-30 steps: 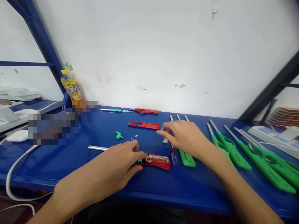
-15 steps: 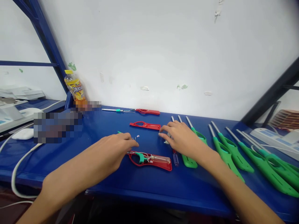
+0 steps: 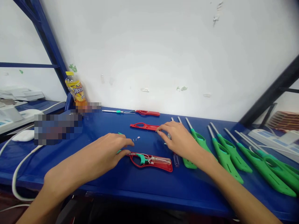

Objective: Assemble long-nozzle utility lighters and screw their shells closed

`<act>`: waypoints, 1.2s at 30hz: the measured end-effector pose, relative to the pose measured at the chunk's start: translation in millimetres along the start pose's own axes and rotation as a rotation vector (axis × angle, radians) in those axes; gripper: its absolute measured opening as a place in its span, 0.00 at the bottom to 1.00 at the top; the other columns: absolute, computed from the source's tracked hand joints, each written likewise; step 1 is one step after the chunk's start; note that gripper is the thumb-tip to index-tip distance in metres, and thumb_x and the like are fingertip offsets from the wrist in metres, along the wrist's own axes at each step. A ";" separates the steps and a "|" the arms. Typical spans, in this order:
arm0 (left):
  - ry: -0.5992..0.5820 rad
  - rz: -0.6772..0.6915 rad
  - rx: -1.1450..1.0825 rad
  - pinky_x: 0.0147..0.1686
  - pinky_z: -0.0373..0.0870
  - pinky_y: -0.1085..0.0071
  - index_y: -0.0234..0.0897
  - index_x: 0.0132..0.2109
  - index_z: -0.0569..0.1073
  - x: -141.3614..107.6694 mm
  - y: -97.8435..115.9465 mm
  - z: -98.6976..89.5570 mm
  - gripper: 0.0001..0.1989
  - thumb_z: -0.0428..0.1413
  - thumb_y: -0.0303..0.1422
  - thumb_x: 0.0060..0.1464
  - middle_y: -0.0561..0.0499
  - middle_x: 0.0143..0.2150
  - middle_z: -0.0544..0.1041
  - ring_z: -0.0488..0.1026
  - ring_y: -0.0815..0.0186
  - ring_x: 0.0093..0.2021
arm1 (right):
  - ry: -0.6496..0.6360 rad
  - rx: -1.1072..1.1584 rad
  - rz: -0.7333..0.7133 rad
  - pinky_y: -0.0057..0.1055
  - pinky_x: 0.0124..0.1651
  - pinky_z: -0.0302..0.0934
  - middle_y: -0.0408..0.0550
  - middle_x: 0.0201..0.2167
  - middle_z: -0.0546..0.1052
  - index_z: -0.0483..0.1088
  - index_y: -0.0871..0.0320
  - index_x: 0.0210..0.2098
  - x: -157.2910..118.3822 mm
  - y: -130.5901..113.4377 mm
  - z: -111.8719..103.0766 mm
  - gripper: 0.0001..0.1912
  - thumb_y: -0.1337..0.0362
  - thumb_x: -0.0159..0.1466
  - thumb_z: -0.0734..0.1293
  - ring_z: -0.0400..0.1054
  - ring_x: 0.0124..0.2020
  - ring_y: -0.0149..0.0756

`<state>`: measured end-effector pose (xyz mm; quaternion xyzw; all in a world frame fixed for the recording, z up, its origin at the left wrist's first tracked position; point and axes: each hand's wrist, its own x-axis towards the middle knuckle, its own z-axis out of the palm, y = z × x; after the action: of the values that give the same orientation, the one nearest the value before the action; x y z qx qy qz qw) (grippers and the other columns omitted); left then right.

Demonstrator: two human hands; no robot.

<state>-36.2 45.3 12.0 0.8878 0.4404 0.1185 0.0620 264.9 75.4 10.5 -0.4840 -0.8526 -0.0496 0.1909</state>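
Observation:
An opened red lighter shell [image 3: 163,166] lies near the table's front, with a green trigger [image 3: 141,158], white wires and a clear tube [image 3: 161,160] inside. My left hand [image 3: 109,149] is at its left end, thumb and fingers apart, with nothing visibly held. My right hand [image 3: 178,137] hovers with fingers apart, its fingertips at the right end of an empty red half shell [image 3: 147,126]. Small screws [image 3: 135,140] and a tiny white piece [image 3: 138,137] lie between the hands. Under my right hand, a clear-ended item [image 3: 176,160] is partly hidden.
Several green lighters [image 3: 238,155] with metal rods lie at the right. Near the wall are a red shell [image 3: 149,113] and a metal rod [image 3: 111,111]. A yellow-capped bottle [image 3: 76,88] stands at the back left, and a white cable [image 3: 16,174] loops over the front edge.
My left hand's thumb and fingers have spread apart. My right hand has moved slightly left, over the end of the red half shell. The view has shifted slightly.

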 end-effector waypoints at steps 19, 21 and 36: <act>0.054 -0.015 0.087 0.54 0.71 0.58 0.48 0.56 0.79 1.4 3.3 -12.3 0.14 0.51 0.34 0.70 0.47 0.53 0.80 0.77 0.53 0.53 | -0.120 -0.044 -0.052 0.52 0.63 0.55 0.53 0.44 0.83 0.77 0.57 0.49 22.5 8.2 19.2 0.12 0.71 0.69 0.66 0.76 0.51 0.48; 0.034 -0.021 0.062 0.54 0.71 0.58 0.48 0.58 0.78 2.9 1.9 -10.2 0.17 0.50 0.31 0.69 0.47 0.54 0.80 0.78 0.54 0.53 | -0.107 -0.023 -0.041 0.54 0.63 0.54 0.54 0.44 0.83 0.77 0.58 0.48 21.7 6.7 19.4 0.11 0.69 0.70 0.65 0.76 0.50 0.49; -0.184 -0.070 -0.164 0.50 0.70 0.66 0.51 0.51 0.78 2.9 17.9 -18.0 0.09 0.54 0.34 0.70 0.53 0.49 0.77 0.76 0.61 0.49 | -0.533 0.672 -0.174 0.24 0.29 0.61 0.38 0.28 0.79 0.80 0.52 0.40 10.5 -18.7 -19.1 0.16 0.47 0.63 0.76 0.71 0.27 0.29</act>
<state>-25.5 36.9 33.7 0.8709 0.4525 0.0696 0.1785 249.6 68.9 33.9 -0.3172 -0.8785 0.3411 0.1060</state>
